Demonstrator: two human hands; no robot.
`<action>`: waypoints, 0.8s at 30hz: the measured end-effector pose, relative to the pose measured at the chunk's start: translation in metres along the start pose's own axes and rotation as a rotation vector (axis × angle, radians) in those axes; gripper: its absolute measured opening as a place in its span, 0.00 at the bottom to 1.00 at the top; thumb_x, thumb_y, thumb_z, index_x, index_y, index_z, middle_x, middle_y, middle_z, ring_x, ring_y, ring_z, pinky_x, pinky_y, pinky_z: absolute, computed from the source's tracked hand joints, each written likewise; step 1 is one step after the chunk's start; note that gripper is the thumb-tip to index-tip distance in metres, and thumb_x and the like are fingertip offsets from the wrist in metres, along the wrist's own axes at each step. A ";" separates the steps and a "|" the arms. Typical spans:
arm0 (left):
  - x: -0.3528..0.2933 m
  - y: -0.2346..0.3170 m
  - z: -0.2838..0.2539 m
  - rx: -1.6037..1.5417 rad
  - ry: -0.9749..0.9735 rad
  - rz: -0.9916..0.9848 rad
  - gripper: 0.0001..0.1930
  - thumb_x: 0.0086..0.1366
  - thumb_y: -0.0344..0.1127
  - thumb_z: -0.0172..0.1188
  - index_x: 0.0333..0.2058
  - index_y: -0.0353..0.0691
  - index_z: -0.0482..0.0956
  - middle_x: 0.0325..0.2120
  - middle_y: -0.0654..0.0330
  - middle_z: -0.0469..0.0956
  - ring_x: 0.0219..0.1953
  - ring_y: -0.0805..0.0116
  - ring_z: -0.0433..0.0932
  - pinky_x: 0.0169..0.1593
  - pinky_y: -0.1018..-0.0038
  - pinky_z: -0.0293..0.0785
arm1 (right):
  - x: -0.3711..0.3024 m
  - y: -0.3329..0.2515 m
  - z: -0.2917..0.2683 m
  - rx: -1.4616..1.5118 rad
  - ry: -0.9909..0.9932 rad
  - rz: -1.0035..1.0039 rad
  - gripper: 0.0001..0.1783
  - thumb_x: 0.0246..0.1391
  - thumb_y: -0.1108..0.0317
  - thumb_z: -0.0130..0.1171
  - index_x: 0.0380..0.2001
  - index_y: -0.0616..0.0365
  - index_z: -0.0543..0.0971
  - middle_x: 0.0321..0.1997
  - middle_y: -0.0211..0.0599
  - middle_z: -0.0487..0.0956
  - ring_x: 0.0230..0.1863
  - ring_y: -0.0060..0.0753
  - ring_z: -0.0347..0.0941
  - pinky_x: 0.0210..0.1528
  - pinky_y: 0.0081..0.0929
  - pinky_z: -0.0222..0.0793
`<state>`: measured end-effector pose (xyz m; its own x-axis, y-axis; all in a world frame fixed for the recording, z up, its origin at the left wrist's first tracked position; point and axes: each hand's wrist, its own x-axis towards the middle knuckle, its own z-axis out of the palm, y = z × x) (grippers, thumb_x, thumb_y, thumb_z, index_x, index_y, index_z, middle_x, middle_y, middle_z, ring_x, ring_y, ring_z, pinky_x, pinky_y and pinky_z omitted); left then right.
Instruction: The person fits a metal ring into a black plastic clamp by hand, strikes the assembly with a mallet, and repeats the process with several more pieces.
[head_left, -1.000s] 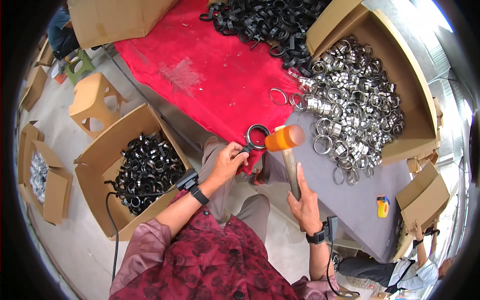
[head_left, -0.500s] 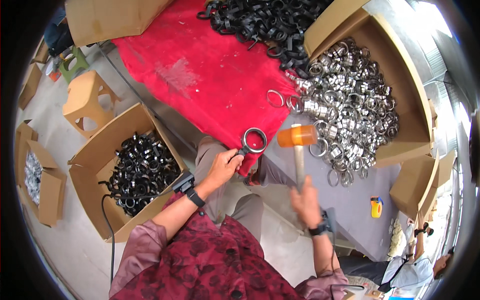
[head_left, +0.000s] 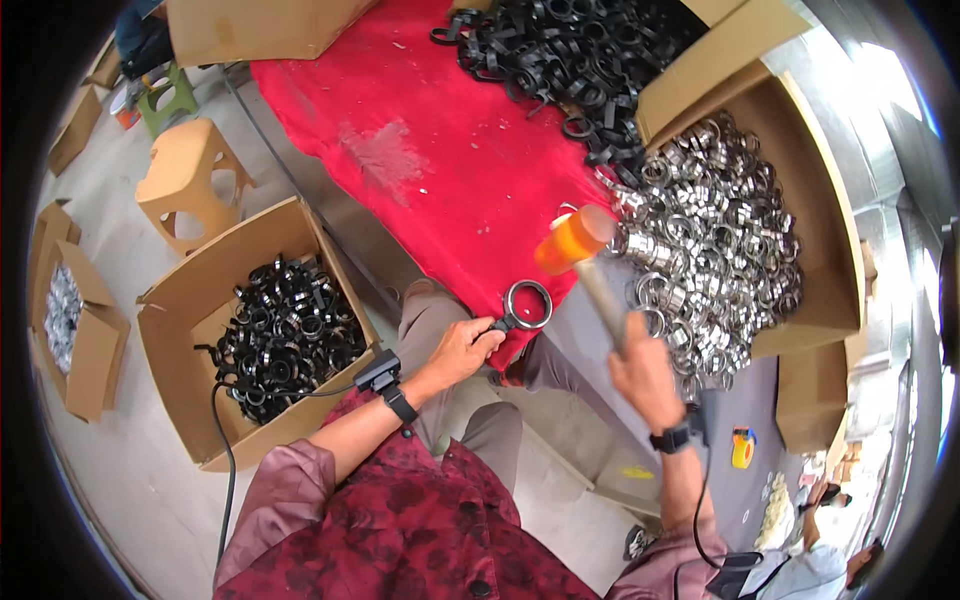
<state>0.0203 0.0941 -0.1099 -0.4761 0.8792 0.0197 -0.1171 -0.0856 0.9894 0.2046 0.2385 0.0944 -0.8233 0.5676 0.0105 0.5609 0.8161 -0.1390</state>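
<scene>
— What's in the left hand [head_left: 462, 348]?

— Fingers pinched on the stem of a black round metal clamp ring [head_left: 526, 305], held at the edge of the red cloth [head_left: 440, 170] just beyond the fingertips.

— And the right hand [head_left: 643, 370]?

— Fist closed around the handle of an orange-headed mallet [head_left: 572, 242], head raised just right of the ring. Beyond it sits a cardboard box of silver metal rings [head_left: 720, 240].

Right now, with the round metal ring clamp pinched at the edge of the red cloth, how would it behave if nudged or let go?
The round metal ring clamp looks rigid, so it would likely keep its shape. Only the left hand pins it, by its short tab; released, it may slide off the red cloth edge. Bare metal probably makes it heavy for its size.
</scene>
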 end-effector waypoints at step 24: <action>-0.003 0.002 -0.007 0.032 0.000 0.034 0.15 0.69 0.40 0.58 0.28 0.32 0.74 0.17 0.57 0.72 0.23 0.72 0.71 0.29 0.67 0.68 | -0.004 0.052 -0.003 -0.046 0.018 0.002 0.18 0.52 0.72 0.57 0.45 0.64 0.66 0.20 0.57 0.74 0.22 0.62 0.74 0.25 0.46 0.69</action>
<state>0.0148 0.0882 -0.1090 -0.4798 0.8758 0.0535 -0.0732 -0.1007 0.9922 0.2372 0.2787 0.0899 -0.8207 0.5707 0.0278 0.5663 0.8189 -0.0931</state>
